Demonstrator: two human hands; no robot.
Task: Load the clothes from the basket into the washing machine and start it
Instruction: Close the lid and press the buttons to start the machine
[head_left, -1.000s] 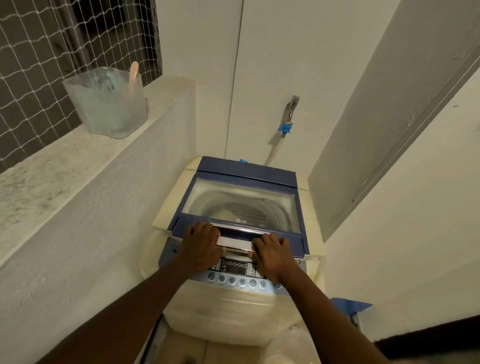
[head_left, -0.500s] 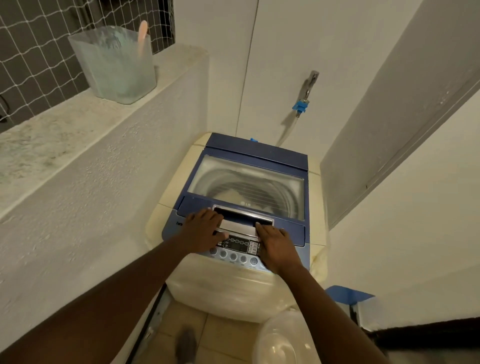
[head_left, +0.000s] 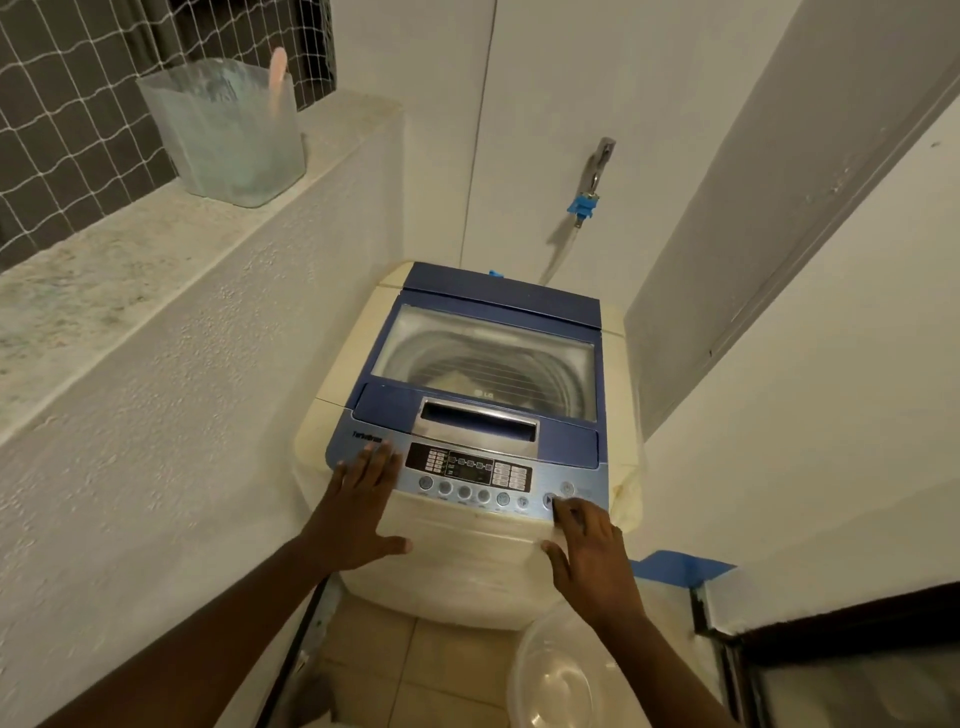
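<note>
On my feed the top-loading washing machine (head_left: 467, 551) stands in the middle, pushed against the far wall, with its blue glass lid (head_left: 488, 358) lying shut. Through the glass I can see the ribbed drum and a pale lump (head_left: 451, 378) at its bottom; I cannot tell what it is.

The left hand (head_left: 358, 512) is spread wide and flat, with straight fingers resting on the left end of the control panel (head_left: 467, 473) and the thumb out over the cream front of the machine. The right hand (head_left: 592, 553) holds nothing. Its index finger is stretched forward, with the tip on a round button (head_left: 549, 500) at the right end of the panel, and its thumb is spread to the left. The other fingers look tucked, though I cannot see them clearly.

On the stone ledge (head_left: 104, 275) to the left, a cloudy plastic tub (head_left: 223, 130) stands in front of the window netting (head_left: 62, 104), with a pink handle (head_left: 279, 78) sticking out of it. On the far wall, a tap (head_left: 602, 156) carries a blue hose connector (head_left: 583, 204). On the tiled floor (head_left: 415, 665), near and just right of the machine, sits a clear plastic basin (head_left: 550, 680), partly covered by the right forearm.
</note>
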